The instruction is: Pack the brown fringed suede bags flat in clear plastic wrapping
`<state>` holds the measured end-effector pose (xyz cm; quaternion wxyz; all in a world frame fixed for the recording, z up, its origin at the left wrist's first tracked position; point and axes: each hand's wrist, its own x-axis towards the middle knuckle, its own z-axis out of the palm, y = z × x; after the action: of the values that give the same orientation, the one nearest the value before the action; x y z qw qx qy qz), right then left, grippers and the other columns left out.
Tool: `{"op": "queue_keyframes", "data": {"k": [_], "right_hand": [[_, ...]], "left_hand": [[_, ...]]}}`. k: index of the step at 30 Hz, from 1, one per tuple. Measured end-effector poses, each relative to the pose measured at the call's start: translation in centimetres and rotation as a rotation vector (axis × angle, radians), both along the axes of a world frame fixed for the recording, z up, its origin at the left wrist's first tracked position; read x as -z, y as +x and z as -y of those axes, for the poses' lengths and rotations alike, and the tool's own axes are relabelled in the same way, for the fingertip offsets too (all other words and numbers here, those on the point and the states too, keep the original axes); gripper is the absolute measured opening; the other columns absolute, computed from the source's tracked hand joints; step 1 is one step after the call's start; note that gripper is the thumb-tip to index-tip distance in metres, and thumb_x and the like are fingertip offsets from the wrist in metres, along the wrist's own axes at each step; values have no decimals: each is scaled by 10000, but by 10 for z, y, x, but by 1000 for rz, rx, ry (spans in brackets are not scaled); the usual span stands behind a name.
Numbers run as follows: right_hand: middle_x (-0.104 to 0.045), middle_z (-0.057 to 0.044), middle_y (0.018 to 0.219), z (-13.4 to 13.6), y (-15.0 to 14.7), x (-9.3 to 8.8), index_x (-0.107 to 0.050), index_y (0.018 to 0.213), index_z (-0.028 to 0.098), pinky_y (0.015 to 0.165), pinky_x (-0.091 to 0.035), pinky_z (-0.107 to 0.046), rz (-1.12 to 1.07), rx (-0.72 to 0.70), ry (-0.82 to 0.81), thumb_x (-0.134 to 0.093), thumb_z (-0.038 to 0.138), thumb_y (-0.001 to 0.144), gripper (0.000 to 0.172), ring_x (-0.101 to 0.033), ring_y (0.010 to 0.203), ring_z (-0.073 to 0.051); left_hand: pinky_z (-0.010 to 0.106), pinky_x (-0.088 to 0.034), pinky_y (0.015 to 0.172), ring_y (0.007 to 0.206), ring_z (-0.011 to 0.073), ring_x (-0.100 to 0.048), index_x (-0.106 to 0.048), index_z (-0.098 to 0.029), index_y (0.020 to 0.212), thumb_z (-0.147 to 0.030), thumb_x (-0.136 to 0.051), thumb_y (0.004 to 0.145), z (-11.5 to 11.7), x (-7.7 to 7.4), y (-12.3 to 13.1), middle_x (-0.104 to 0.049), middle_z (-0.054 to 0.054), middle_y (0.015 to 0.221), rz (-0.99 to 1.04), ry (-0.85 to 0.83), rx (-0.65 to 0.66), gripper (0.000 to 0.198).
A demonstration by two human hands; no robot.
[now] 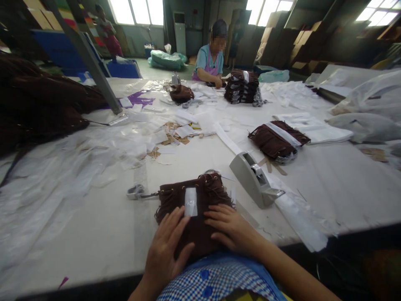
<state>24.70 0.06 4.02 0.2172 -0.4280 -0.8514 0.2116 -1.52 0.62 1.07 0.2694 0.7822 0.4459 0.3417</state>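
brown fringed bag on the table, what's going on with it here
Someone's left hand and right hand lie flat on the brown fringed bag, which has a white strip on its front. A tape dispenser stands to its right. Beyond that lies another brown bag with a white band around it, and a co-worker is across the table.
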Motion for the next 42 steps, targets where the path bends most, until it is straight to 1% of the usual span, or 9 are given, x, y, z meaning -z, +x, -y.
{"op": "queue_keyframes", "data": {"k": [4,10,13,17,22,29,35,39,42], "right_hand": [[-641,-68,1299,3,4,15,-606,1285,258,1101,-376,-475,25,31,37,-548,371,948,361,-511,1292,-241],[-710,-52,1158,-16,-7,-7,-661,1170,259,1101,-380,-451,-163,248,232,-499,242,973,256,-643,1091,-200],[-631,-66,1302,-51,-12,-17,-593,1283,253,1121,-348,-448,-113,318,286,-453,213,986,331,-551,1228,-218],[-588,-129,1332,-103,-14,-19,-521,1358,185,1083,-356,-460,110,266,227,-547,243,952,412,-461,1296,-272],[-671,-104,970,-124,3,-21,-687,1028,175,954,-419,-396,307,191,226,-630,423,899,285,-579,1004,-250],[-698,-113,1011,-122,21,-9,-723,1021,187,900,-454,-413,319,535,205,-521,214,953,215,-605,962,-266],[-656,-65,1219,-91,0,-18,-630,1211,230,1067,-406,-405,46,1,200,-547,291,955,276,-531,1207,-212],[-679,-78,1089,-78,0,-16,-639,1165,208,1113,-332,-478,183,-139,99,-587,402,924,314,-529,1185,-229],[-660,-52,932,-75,22,-16,-687,953,217,1117,-321,-468,278,-159,98,-583,386,923,201,-556,1078,-217]], "left_hand": [[626,-128,1164,1363,347,-426,-532,-312,1380,-401,-670,827,-6,9,-18,-508,96,1447,-329,72,201,577],[437,-401,1092,1245,268,-554,-728,-251,972,-285,-557,904,-33,-56,-8,-592,66,1361,-72,133,-84,187],[408,-423,1062,1189,252,-588,-663,-233,1155,-286,-536,920,-68,-72,15,-652,74,1264,-112,214,-92,273],[428,-463,983,1127,288,-614,-560,-184,1315,-398,-568,910,-117,-52,35,-673,125,1209,-334,164,24,459],[395,-487,881,1003,291,-646,-595,-178,1262,-545,-565,880,-139,-14,26,-696,135,1109,-421,145,-19,531],[399,-496,881,998,273,-648,-629,-186,1204,-405,-502,951,-154,12,23,-704,117,1078,-404,121,-57,358],[364,-485,963,1063,210,-609,-636,-211,1060,-234,-567,917,-122,-23,12,-665,74,1105,-93,223,-28,160],[362,-496,970,1106,221,-593,-630,-225,1086,-254,-595,888,-89,-35,-5,-652,73,1176,-191,97,415,203],[384,-482,1001,1131,230,-586,-639,-224,1096,-216,-530,906,-78,-30,-25,-648,75,1204,-361,79,523,219]]}}
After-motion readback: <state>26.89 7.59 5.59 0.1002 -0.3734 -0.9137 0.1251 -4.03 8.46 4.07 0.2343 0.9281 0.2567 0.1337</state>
